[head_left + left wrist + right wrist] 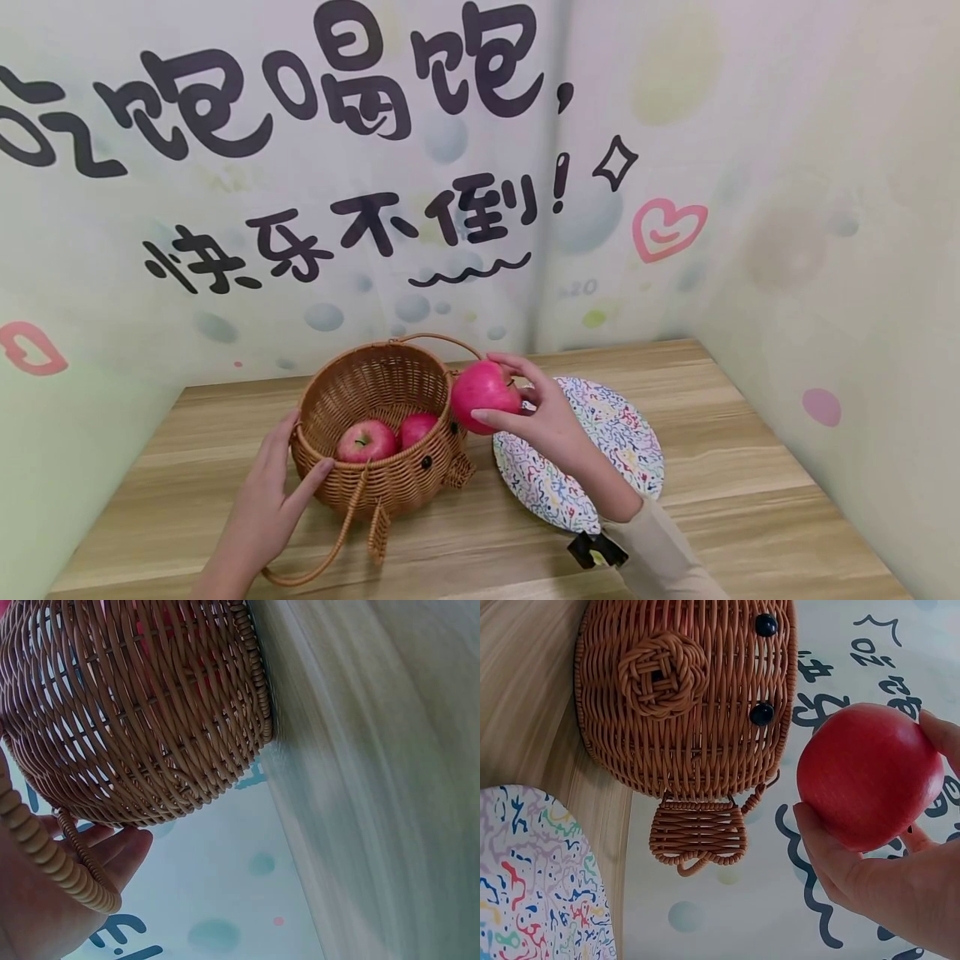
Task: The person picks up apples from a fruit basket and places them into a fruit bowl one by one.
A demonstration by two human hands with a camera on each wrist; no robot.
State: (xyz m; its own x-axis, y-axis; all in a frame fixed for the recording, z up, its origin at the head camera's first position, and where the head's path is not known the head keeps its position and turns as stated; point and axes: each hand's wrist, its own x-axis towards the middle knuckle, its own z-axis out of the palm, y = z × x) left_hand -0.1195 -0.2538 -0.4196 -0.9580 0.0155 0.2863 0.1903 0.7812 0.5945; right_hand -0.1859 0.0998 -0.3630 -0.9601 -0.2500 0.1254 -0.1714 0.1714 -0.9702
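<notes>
Right hand point(551, 423) grips an apple point(482, 395) just right of the basket point(405, 487), near its rim; left hand point(262, 498), fingers extended, touches the basket's left side.

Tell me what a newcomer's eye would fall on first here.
Probably the bright red apple in the right hand, held up by the wicker basket, which has two more apples inside. Next, the large black lettering across the wall behind, then the round squiggle-patterned piece right of the basket.
</notes>
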